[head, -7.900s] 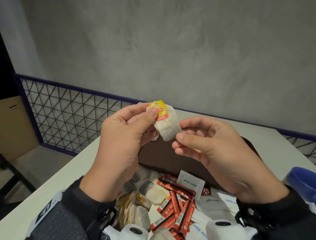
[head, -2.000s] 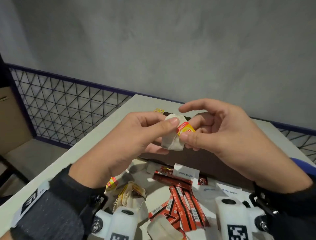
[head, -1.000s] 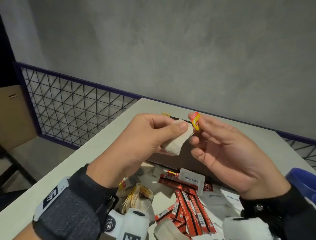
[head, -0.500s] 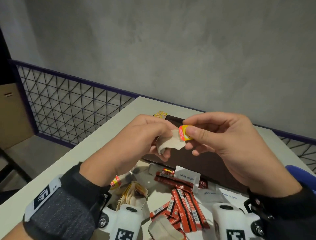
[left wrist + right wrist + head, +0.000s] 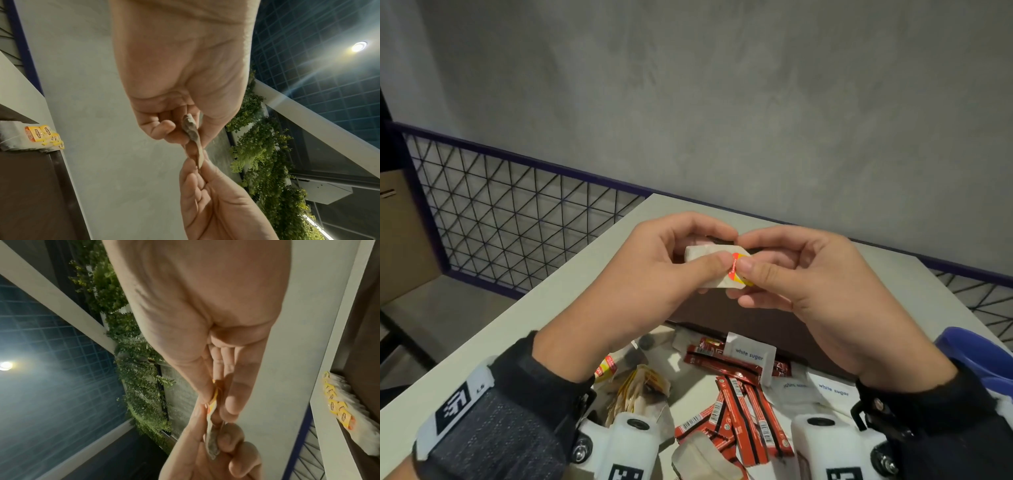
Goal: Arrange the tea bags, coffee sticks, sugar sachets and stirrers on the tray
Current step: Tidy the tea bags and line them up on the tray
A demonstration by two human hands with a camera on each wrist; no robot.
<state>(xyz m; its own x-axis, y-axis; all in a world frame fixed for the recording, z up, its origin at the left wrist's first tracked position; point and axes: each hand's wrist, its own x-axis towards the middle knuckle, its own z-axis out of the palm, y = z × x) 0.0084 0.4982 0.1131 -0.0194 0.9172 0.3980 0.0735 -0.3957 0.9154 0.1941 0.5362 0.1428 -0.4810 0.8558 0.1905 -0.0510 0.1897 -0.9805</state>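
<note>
At mid-frame in the head view, the left hand (image 5: 654, 274) pinches a white paper tea bag (image 5: 709, 270) between thumb and curled fingers. The right hand (image 5: 808, 281) pinches its red-and-yellow tag (image 5: 736, 274), above the dark brown tray (image 5: 763, 329).

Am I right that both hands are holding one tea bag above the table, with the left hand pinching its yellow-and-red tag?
Not quite: the right hand pinches the tag, as the head view shows. The left hand holds the tea bag itself.
</note>
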